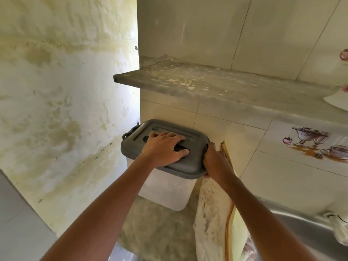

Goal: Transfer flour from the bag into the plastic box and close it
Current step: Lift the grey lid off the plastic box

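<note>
The plastic box (165, 191) stands in the middle of the frame, on the counter (160, 228) by the tiled wall. Its gray lid (169, 147) sits on top. The left hand (165, 147) lies flat on the lid, fingers spread and pressing. The right hand (214, 162) curls round the lid's right edge, where I think a clip sits. The flour bag (212, 213) leans just right of the box. This looks like the closing step. Next, that side needs snapping shut.
</note>
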{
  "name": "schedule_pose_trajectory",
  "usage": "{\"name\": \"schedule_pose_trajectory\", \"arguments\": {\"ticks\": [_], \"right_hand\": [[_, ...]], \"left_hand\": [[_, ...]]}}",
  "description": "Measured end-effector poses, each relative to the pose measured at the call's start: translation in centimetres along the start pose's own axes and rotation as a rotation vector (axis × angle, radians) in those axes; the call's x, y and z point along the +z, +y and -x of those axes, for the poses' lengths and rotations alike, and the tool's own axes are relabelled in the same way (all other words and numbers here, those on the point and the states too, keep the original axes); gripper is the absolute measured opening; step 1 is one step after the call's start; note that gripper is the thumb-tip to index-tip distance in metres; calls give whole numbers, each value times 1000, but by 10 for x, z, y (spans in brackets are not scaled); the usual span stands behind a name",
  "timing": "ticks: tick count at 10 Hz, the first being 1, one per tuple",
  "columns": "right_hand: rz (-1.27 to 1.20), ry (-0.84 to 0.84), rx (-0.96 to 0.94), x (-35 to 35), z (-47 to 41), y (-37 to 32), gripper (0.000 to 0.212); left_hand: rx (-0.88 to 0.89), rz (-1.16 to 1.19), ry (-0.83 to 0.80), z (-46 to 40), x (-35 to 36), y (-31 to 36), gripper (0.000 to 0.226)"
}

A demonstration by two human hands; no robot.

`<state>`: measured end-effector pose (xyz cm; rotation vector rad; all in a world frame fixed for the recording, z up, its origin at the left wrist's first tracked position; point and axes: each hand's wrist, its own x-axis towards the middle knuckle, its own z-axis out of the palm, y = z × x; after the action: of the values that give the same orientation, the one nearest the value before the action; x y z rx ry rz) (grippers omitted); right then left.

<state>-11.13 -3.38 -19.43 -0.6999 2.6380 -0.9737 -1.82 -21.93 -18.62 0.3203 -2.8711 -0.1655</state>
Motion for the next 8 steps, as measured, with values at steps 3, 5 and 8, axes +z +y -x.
{"name": "schedule_pose_trajectory", "arguments": {"ticks": [3,5,8], "right_hand": [[-225,73,92,1,12,-7,38],[11,92,123,1,14,-21,38],[-85,157,94,3,14,-16,27]], "left_hand": [[4,-3,33,-1,4,-1,63],[-12,-7,34,-4,5,0,67],[-13,-11,45,-2,4,1,68]]}}
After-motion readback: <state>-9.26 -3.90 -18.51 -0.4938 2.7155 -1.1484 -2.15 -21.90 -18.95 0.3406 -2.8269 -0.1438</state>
